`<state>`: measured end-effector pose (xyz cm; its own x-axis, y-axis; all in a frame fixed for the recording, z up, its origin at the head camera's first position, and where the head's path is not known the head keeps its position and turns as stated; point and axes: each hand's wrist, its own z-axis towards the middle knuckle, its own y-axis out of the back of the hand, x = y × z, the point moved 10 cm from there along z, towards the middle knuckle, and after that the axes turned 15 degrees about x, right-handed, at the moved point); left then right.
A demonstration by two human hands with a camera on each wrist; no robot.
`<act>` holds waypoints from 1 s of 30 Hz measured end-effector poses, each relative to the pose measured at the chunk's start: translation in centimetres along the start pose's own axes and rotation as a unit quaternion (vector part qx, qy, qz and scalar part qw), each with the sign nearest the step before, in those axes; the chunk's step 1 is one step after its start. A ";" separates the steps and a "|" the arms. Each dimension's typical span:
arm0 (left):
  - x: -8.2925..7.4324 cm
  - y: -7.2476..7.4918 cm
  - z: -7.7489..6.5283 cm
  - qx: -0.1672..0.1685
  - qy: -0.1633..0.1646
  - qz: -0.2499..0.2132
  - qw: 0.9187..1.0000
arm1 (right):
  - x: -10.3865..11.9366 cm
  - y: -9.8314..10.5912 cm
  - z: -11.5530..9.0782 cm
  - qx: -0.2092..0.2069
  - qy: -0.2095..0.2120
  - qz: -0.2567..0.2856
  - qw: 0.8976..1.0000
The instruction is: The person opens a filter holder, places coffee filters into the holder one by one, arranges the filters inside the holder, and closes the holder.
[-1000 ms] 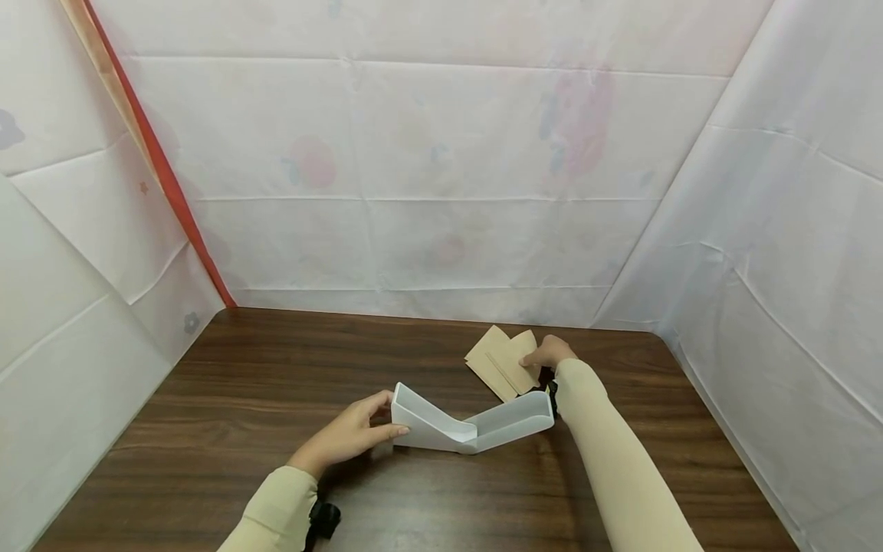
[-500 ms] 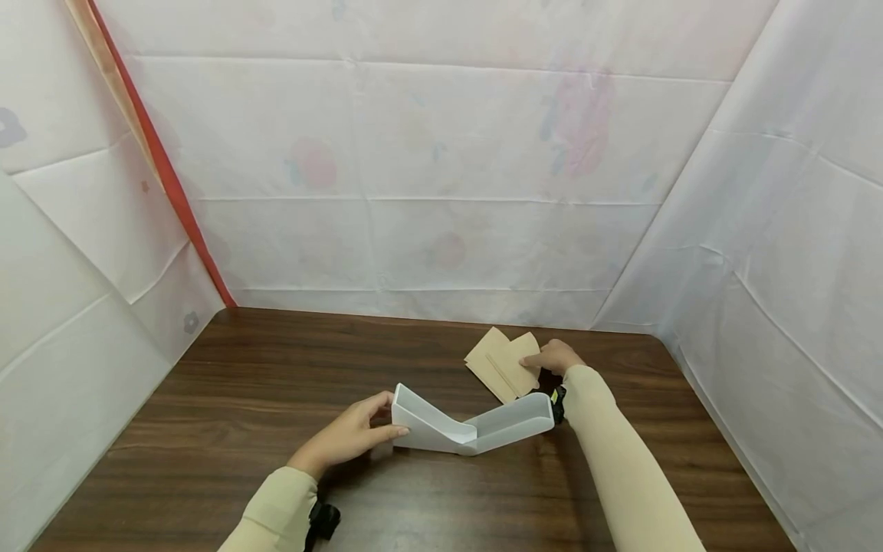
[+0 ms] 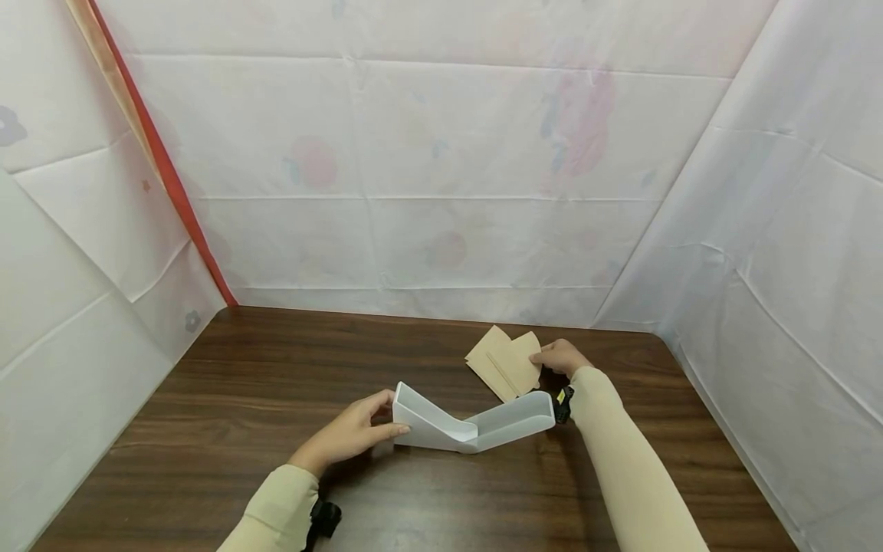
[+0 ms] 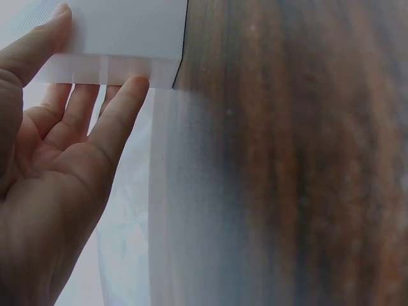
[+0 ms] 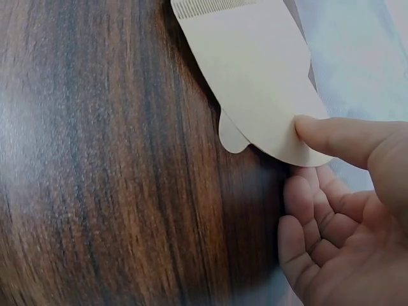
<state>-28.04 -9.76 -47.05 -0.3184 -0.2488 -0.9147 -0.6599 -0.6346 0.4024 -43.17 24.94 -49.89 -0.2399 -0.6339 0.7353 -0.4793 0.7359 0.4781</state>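
Note:
A white V-shaped filter holder (image 3: 431,429) with raised walls stands on the table in the head view. My left hand (image 3: 352,431) grips its left end; in the left wrist view the thumb (image 4: 48,38) lies on one face and the fingertips touch the narrow side. Behind the holder lie several tan paper coffee filters (image 3: 500,364), fanned over one another. At their right edge, my right hand (image 3: 562,357) pinches a coffee filter (image 5: 255,83). The right wrist view shows the thumb on top of its rounded end, with fingers beneath; a crimped seam runs along the far end.
The dark wood-grain table (image 3: 276,360) extends around both hands. White printed sheets (image 3: 441,176) hang behind it and at both sides. A red strip (image 3: 172,184) runs down the back left corner. Black straps with cameras (image 3: 323,521) are worn on the wrists.
My right hand has shifted slightly right, its thumb now closer to the coffee filter's edge. The left hand and the holder have stayed in place.

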 end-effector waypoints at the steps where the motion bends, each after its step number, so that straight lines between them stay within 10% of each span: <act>1: 0.0 0.0 0.0 -0.001 0.001 0.002 1.000 | 0.0 0.0 -0.1 0.001 0.005 0.002 1.000; 30: -0.2 -0.3 0.1 0.000 -0.001 0.004 1.000 | -1.5 1.2 -0.9 -0.039 0.060 0.069 0.995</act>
<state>-27.83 -9.43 -47.03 -0.3249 -0.2536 -0.9111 -0.6566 -0.6329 0.4103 -42.62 26.96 -49.99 -0.1947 -0.4956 0.8464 -0.3803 0.8336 0.4006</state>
